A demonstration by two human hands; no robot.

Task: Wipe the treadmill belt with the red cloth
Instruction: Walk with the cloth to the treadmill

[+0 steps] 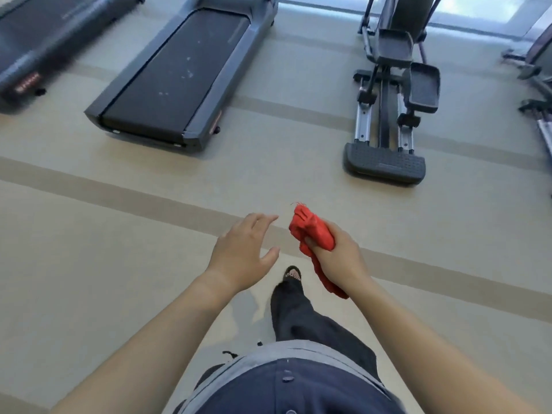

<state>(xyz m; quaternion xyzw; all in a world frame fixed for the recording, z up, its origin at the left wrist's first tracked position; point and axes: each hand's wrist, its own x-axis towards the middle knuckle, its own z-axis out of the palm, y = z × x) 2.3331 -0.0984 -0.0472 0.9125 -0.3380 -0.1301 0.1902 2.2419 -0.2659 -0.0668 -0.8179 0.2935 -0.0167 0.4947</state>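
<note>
- Head view, nearest first: your dark blue buttoned shirt (286,389) fills the bottom edge, with a grey hem over dark trousers (301,321). One sandalled foot (292,274) is set forward on the floor (89,249).
- Your right hand (337,255) grips the red cloth (310,231), fingers curled round its bunched middle. One end sticks up past the fist with frayed threads at the tip; the other hangs below the wrist.
- Your left hand (242,252) is open, fingers spread and relaxed, holding nothing. It is just beside the cloth, not touching it.
- The treadmill belt (179,73) is ahead and to the left, well apart from both hands. It is black with pale specks, inside a grey frame.
- A second treadmill (35,43) is at far left, cut off by the edge.
- An elliptical trainer (388,115) is ahead on the right, with two pedals and a ridged base plate.
- The floor is beige with darker stripes.
</note>
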